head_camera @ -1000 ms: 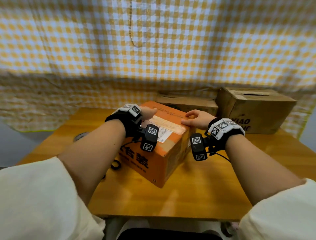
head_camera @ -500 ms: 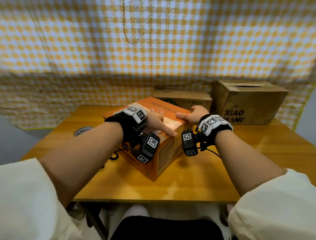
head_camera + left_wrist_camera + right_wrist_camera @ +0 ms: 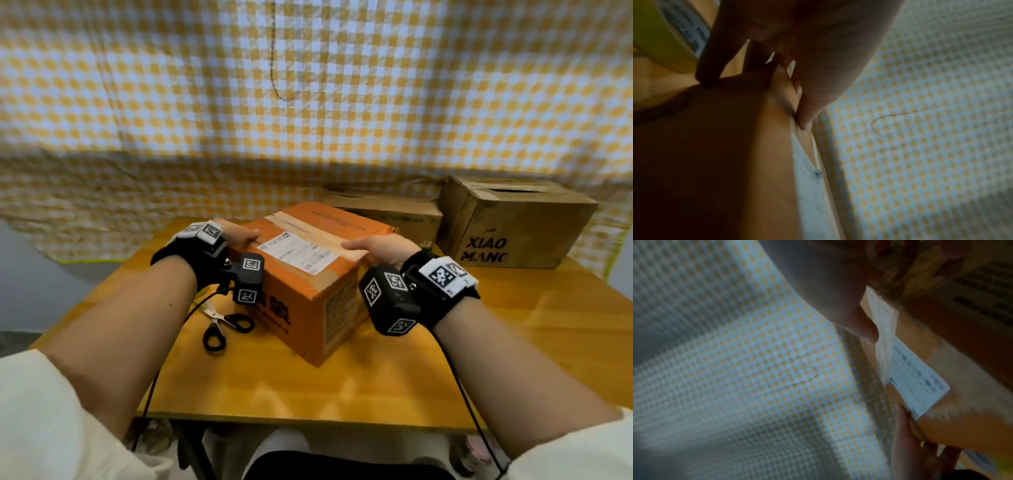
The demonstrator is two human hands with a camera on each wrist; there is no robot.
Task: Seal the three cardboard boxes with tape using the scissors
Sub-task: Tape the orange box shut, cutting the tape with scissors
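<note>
An orange cardboard box [image 3: 308, 298] stands mid-table with its flaps closed, a pale tape strip [image 3: 310, 229] along the top seam and a white label [image 3: 295, 252] beside it. My left hand [image 3: 239, 236] grips the box's left top edge, thumb on top and fingers down the far side [image 3: 813, 97]. My right hand [image 3: 373, 245] grips the right top edge the same way [image 3: 849, 313]. Black-handled scissors [image 3: 221, 325] lie on the table left of the box. A yellow tape roll [image 3: 659, 40] shows beyond my left fingers.
Two brown boxes stand at the back right: a flat one [image 3: 387, 214] and a taller one [image 3: 513, 226] printed XIAO MANG with a gap in its top. The wooden table [image 3: 342, 387] ends just before my lap. A yellow checked cloth [image 3: 308, 102] hangs behind.
Both hands slid apart from the middle of the taped seam to the box's left and right top edges. The box has turned, and the scissors now show beside it.
</note>
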